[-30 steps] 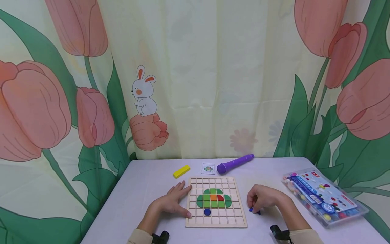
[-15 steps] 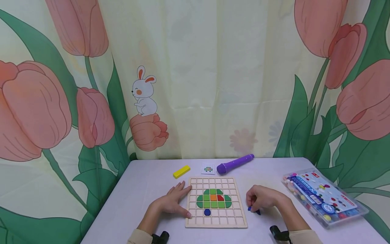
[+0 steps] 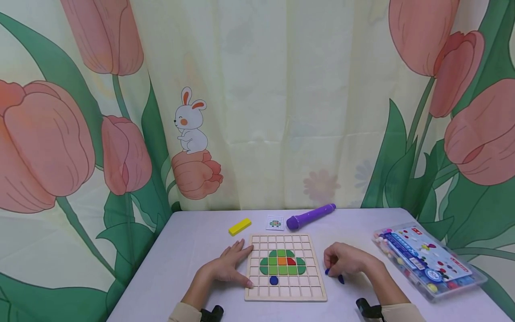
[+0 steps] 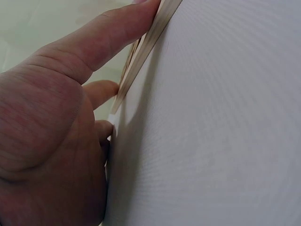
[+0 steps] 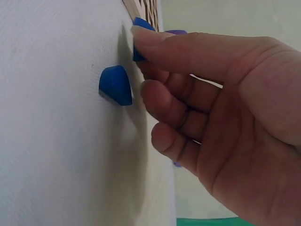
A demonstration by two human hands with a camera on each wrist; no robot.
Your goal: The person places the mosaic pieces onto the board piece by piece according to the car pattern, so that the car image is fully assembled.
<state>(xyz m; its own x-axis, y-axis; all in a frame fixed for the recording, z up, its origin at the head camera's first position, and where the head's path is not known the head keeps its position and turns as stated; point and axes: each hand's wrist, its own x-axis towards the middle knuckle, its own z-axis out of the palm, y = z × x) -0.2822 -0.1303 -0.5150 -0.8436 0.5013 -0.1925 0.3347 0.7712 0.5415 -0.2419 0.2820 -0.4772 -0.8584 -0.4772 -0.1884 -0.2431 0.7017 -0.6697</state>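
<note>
My left hand [image 3: 227,264] rests at the left edge of a wooden grid board [image 3: 297,293], its thumb and fingers spread on the rim. Green, orange and red pieces [image 3: 282,260] fill part of the grid, and a round blue piece [image 3: 274,280] sits below them. To the right of the board, my right hand [image 3: 347,259] pinches a small blue block [image 5: 138,52] between thumb and forefinger, just above the table. A second blue block with a curved side [image 5: 115,84] lies on the white cloth under that hand.
Behind the board lie a yellow bar [image 3: 239,226], a small pattern card [image 3: 275,222] and a purple microphone-shaped stick [image 3: 311,217]. A clear plastic case [image 3: 430,259] of coloured pieces stands at the right. A tulip-print curtain [image 3: 257,107] hangs behind the table.
My right hand has moved slightly left with the pinched blue block, away from the other blue block, which now shows more fully on the cloth. The left hand stays still.
</note>
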